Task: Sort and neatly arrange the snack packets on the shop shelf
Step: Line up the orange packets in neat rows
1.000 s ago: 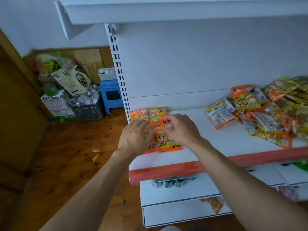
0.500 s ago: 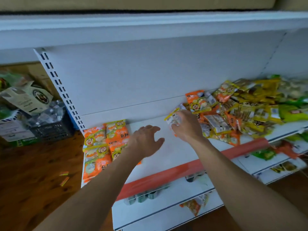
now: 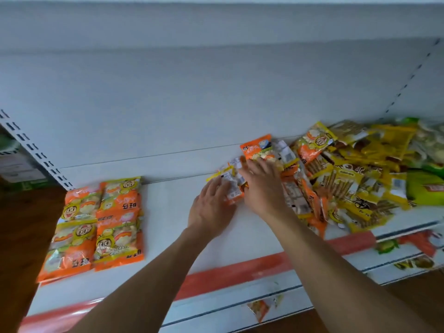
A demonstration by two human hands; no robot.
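Head camera: I'm looking down on a white shelf [image 3: 168, 212] with a red strip [image 3: 240, 270] along its front edge. My landmark is the loose heap of mixed packets [image 3: 355, 179], yellow, orange and green, at the shelf's right end.

Both hands are at the heap's left edge. The left hand [image 3: 211, 207] lies just left of the heap with its fingers nearly straight on top of a small packet [image 3: 231, 186], which lies flat on the shelf and shows a white back and orange corners. That grip is slack, pressing rather than clasping. The right hand [image 3: 262, 188] touches the heap itself, its fingers spread flat over the packets there and over the right side of the same small packet. Its grip is loose too, with nothing curled round anything that I can see. Motion blur softens both hands.

Behind the right hand, at the heap's rear left corner, an orange packet [image 3: 257, 147] leans against the back panel.

Well left of the heap, a block of orange packets [image 3: 96, 227] lies flat in two columns, edges touching.

Below the heap, on a lower shelf, one more packet [image 3: 258, 308] shows, too blurred to read.
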